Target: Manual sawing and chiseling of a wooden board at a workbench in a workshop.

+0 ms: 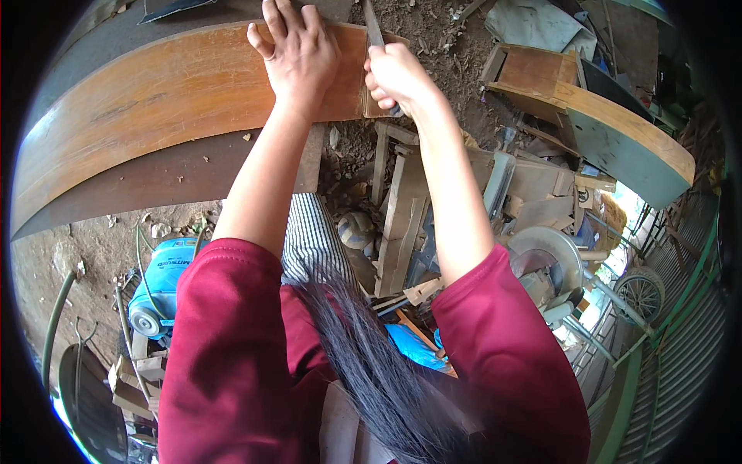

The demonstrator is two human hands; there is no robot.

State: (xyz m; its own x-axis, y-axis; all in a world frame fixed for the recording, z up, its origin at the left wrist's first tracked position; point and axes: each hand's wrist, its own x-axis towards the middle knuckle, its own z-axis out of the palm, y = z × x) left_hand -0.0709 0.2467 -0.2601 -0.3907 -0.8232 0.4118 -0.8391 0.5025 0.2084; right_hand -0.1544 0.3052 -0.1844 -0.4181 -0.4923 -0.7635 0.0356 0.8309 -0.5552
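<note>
My left hand (301, 58) presses down on a long, varnished wooden board (178, 77), with its fingers spread. The board is orange-brown and scuffed, and a dark line crosses it near its right end. Just right of that line, my right hand (400, 73) is wrapped round the dark handle of what looks like a hand saw (372, 23). Its narrow grey blade points away from me, past the board's far edge. I cannot make out any teeth. Below the long board lies a darker brown panel (185, 172).
A blue machine (164, 278) with a hose stands at left. Wooden frames (398, 209) and a ball (356, 230) lie on the dirt. A curved wood piece (618, 127), a cutting machine with a round guard (545, 251) and a wheel (641, 294) are at right.
</note>
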